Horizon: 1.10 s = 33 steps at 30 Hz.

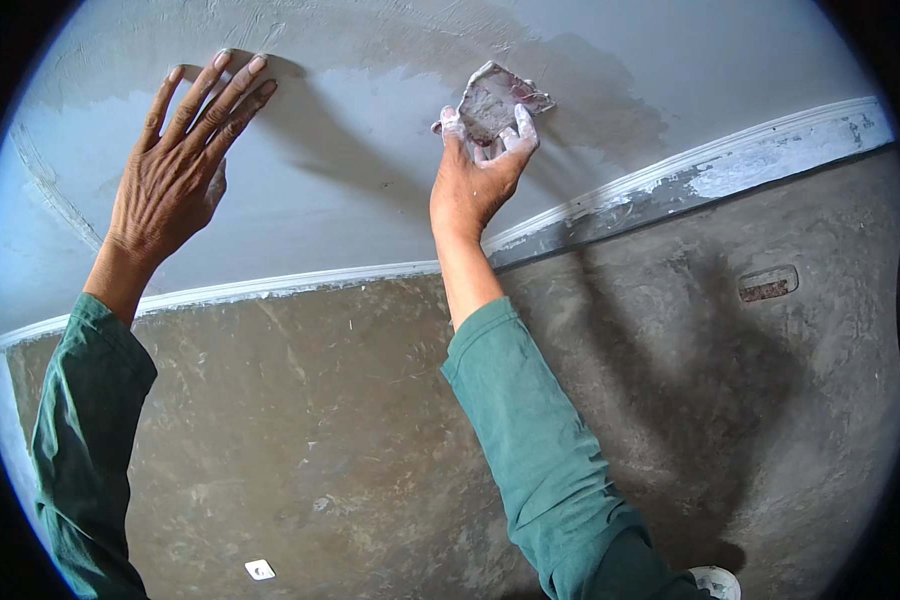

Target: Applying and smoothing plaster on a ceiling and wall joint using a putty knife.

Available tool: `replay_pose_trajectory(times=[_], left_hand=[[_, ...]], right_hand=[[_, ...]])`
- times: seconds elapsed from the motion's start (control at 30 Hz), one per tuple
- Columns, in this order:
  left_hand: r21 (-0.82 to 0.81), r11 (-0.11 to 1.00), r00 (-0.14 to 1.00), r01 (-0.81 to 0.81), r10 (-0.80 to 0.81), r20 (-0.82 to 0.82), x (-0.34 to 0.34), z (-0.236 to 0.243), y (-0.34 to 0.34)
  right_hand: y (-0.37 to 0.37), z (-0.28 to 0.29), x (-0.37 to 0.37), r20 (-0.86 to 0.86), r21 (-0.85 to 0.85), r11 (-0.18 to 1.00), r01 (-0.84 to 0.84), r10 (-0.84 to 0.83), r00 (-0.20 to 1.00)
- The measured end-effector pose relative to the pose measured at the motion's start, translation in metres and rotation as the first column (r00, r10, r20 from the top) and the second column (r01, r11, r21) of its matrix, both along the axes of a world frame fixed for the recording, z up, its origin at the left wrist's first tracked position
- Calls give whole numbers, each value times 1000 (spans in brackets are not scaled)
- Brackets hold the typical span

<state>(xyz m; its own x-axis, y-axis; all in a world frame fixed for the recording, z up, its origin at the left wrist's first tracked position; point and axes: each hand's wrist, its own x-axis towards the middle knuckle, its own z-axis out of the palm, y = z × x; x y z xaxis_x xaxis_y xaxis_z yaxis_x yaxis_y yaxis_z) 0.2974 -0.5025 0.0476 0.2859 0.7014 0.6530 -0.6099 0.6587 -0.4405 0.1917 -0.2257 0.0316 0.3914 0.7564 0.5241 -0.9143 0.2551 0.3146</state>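
Damp-patched pale surface [750,50] above white moulding [320,277]. Above the moulding: right hand [478,178], grip closed on caked piece [492,105]; left hand [175,165] spread, empty. Apparent step: wiping; next calls for even pressure.

Mottled brown surface [300,400], white trim [595,198]

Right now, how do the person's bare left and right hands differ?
The left hand is outstretched, holding nothing visible; the right hand grips a jagged, whitish-edged flat piece. The right hand's fingertips look whiter than the left hand's. Both emerge from green sleeves.
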Motion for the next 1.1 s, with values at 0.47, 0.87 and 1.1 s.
replay_pose_trajectory(times=[0.47, 0.87, 1.1], left_hand=[[-73, 994, 996, -75, 79, 47, 12, 2, -22], [-17, 992, 985, -122, 123, 119, 21, -4, -46], [3, 990, 981, -143, 141, 134, 27, -7, -45]], right_hand=[[-8, -31, -11, 548, 35, 991, 132, -130, 827], [69, -39, 31, 385, 102, 830, -548, 475, 791], [46, -32, 37, 405, 127, 806, -579, 490, 772]])
